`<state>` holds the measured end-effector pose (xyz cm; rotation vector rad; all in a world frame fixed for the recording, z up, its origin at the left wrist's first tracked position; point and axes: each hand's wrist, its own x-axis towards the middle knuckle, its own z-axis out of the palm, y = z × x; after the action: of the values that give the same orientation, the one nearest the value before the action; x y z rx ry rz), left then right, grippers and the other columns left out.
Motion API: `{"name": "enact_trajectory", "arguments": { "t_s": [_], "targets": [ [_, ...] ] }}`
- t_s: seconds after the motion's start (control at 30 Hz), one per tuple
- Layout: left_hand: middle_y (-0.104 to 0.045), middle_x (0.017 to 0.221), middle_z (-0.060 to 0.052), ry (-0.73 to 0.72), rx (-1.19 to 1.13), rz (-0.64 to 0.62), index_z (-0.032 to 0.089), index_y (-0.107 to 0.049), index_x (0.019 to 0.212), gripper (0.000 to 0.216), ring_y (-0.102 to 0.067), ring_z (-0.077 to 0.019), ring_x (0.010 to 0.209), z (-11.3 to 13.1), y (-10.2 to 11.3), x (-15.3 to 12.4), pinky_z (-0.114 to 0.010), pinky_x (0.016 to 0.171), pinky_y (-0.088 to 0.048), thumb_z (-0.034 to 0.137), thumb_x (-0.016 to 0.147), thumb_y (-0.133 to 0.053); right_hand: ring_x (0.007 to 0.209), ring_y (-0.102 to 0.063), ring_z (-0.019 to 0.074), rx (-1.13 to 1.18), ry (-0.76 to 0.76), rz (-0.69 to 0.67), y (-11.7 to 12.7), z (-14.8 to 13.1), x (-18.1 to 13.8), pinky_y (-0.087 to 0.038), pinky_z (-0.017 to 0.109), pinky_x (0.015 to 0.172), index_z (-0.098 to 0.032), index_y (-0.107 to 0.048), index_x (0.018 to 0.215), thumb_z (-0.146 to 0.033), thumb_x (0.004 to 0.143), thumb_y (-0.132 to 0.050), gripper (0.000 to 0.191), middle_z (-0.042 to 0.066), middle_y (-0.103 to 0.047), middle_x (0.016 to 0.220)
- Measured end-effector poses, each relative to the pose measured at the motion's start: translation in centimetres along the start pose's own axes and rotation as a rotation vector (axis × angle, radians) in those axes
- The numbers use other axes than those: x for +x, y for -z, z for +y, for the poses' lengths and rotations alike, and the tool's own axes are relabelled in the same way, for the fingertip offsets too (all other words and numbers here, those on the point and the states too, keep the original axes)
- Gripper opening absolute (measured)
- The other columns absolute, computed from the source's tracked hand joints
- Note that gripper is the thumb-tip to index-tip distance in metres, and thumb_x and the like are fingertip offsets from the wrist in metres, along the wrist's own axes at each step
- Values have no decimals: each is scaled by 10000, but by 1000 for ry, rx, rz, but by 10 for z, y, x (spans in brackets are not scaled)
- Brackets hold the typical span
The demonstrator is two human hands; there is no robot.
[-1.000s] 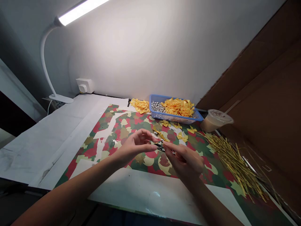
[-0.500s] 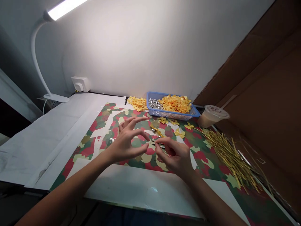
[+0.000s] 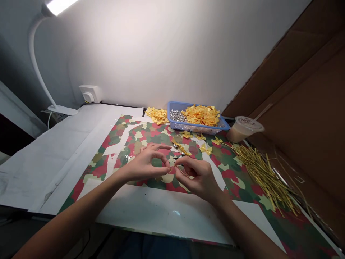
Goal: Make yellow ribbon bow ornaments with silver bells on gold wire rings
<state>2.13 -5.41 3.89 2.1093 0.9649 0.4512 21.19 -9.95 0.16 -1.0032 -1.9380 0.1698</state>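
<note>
My left hand (image 3: 148, 162) pinches with thumb and index fingertip, its other fingers stretched out. A tiny yellowish bit shows at the tips, too small to name. Close beside it, my right hand (image 3: 195, 176) is closed in a pinch with the fingers curled; what it holds is hidden. Just beyond the fingertips lie a yellow ribbon bow with a silver bell (image 3: 175, 146) and another silver bell (image 3: 183, 154). Several yellow ribbon bows (image 3: 206, 149) are spread further back. A dark pointed tool tip is partly visible behind my right fingers.
A blue basket (image 3: 199, 128) holds silver bells and yellow bows, with a pile of yellow bows (image 3: 157, 116) to its left. Gold twist stems (image 3: 258, 176) lie at right, near a lidded drink cup (image 3: 244, 129). A lamp (image 3: 33, 54) stands at left.
My left thumb and index finger have come together from a wider gap. My right hand has shifted slightly left, and the dark tool tips near its fingers are less visible.
</note>
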Motion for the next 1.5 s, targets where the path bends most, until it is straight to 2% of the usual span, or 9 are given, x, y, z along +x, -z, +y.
{"name": "enact_trajectory", "arguments": {
  "t_s": [0.2,0.37,0.6,0.9,1.5],
  "targets": [
    [-530,1364,-39,5,8,-22,235,-690,736,109,-409,-306,1310,-3,-2,1,-559,1132,-114,338,762,-664,405,-282,61,5,-5,-19,-1,0,-1,-255,178,408,-188,-587,726,-152,782,-545,78,-93,-255,497],
    [-535,1359,-31,-16,1,-32,229,-687,723,108,-448,-291,1279,-3,-2,1,-549,1138,-107,320,771,-654,406,-291,60,5,-8,-28,-2,2,-2,-258,181,415,-186,-593,726,-157,786,-558,76,-92,-254,502],
    [-559,1349,-29,-21,-34,-55,225,-683,705,108,-454,-293,1278,-4,-1,2,-538,1118,-174,291,781,-642,411,-293,60,-2,-4,-34,-2,3,-3,-261,184,419,-182,-590,725,-164,797,-556,82,-92,-262,502],
    [-574,1335,-36,-25,-80,-58,227,-702,729,162,-496,-279,1230,-5,0,3,-501,1075,-275,344,807,-620,401,-294,58,-11,-2,-46,-1,4,-2,-261,183,413,-177,-598,735,-180,808,-563,81,-94,-269,491],
    [-603,1304,-57,-31,-104,-61,223,-730,739,167,-509,-291,1229,-7,1,2,-470,1055,-325,356,795,-647,403,-284,66,-7,-20,-41,-1,3,-2,-258,192,409,-188,-598,733,-176,797,-578,68,-94,-275,479]
  ]
}}
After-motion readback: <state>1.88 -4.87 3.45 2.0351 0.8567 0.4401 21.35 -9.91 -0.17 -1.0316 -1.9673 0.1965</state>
